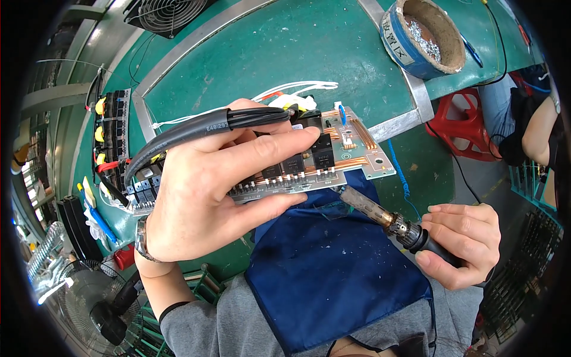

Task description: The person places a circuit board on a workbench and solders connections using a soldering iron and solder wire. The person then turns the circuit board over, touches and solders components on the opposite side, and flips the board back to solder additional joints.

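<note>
My left hand [208,172] is closed around a long circuit board [357,146], its thumb under the near edge and its fingers over the black components. The board is held tilted over my lap, with copper traces and a small blue part at its right end. A thick black cable [184,132] runs along the top of that hand toward the board. In my right hand [464,241] is a soldering iron [389,221], gripped by its black handle. Its tip is close to the board's near edge; whether they touch I cannot tell.
A blue-sided round pot [419,44] with silvery scraps stands on the green bench [285,41] at back right. Metal strips frame the bench. Another component-covered board [113,125] lies at left. A fan [101,303] stands lower left. A red stool [467,125] and another person's arm [542,128] are at right.
</note>
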`<state>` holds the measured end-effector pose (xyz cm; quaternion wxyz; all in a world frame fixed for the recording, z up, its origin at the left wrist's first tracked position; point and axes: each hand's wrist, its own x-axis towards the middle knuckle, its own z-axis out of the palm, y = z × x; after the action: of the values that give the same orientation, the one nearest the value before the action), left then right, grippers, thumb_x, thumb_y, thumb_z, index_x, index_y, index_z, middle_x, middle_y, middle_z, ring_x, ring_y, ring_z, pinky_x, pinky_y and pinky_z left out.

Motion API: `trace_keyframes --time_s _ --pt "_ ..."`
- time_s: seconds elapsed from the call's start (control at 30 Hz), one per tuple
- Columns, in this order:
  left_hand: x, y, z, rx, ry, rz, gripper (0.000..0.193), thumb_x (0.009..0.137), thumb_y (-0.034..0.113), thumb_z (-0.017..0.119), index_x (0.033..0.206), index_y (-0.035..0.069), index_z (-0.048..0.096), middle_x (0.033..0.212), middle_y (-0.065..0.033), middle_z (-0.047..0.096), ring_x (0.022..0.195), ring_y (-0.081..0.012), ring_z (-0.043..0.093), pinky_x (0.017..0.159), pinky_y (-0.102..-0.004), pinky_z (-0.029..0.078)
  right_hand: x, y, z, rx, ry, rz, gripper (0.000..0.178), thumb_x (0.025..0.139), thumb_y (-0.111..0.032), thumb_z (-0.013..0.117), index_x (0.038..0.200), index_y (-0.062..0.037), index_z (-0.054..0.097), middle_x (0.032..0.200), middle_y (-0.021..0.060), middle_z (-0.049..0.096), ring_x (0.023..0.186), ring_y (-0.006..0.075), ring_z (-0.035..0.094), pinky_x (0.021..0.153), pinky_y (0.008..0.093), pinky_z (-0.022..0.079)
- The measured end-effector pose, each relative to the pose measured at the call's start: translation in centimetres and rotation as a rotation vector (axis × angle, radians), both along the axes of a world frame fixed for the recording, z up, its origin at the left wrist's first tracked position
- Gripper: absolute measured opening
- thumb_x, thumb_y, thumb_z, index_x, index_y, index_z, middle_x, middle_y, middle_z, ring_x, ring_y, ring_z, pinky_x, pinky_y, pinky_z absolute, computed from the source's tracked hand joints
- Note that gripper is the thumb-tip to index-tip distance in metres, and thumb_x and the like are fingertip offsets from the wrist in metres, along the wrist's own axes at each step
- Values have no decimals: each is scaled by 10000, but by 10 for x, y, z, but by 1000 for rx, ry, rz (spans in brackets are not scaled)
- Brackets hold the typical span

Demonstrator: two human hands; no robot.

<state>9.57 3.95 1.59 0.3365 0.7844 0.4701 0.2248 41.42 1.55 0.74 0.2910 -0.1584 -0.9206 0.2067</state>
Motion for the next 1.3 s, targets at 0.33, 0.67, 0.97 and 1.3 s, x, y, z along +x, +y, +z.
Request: trace_keyframes --time_s 0.33,0.67,0.97,1.3 --pt "1 1 0 3 8 -13 612 542 107 867 1131 26 721 1005 -152 657 954 -276 628 834 -361 530 2 2 0 -9 6 6 329 676 -46 791 978 -116 683 844 137 662 714 218 683 667 338 617" --pt "-4 -3 -1 8 0 -14 615 549 99 863 1146 71 718 1032 -141 680 992 -298 620 862 -384 523 22 -8 9 26 117 -147 263 813 -128 699 1053 -69 607 785 156 623 633 258 666 577 394 624" --pt "-4 -8 -2 91 65 -93 623 587 123 869 1180 72 686 1040 -147 651 988 -322 609 870 -391 490 12 35 -59 79 228 -923 315 841 38 688 1154 42 653 956 181 724 821 202 718 722 297 570" --pt "-5 -8 -1 102 45 -5 684 563 218 898 1188 56 674 1069 -148 623 997 -325 603 847 -383 487 -2 31 -49 -143 152 -1059 260 906 -47 642 1157 14 668 929 108 725 807 141 699 736 250 552"
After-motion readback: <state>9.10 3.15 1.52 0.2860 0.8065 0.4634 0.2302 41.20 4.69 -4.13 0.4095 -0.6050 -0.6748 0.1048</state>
